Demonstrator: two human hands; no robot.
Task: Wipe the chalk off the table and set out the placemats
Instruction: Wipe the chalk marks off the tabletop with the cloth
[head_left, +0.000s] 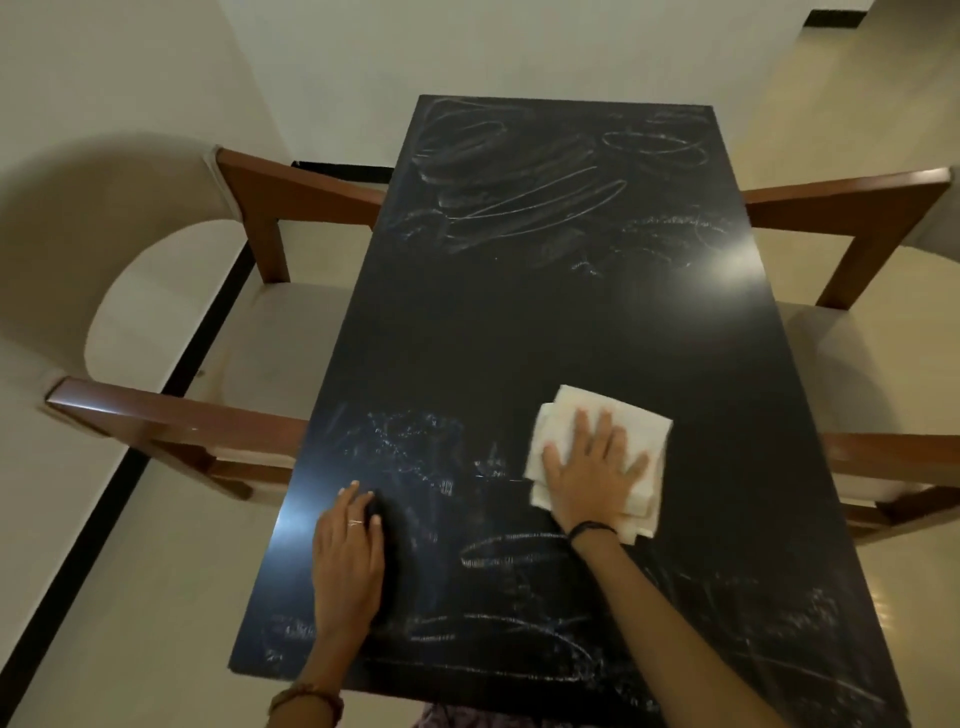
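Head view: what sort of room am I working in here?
Likely a home dining area: a dark table scribbled with chalk, an upholstered wooden armchair on each side, plain walls and a tiled floor. The right hand presses a cloth on the tabletop.

Home dining area. Dark desk (545, 322), 2 wooden armchairs with cream cushions either side of it: one (171, 332) left, one (878, 332) right. Tiled floor (130, 597), plain walls.
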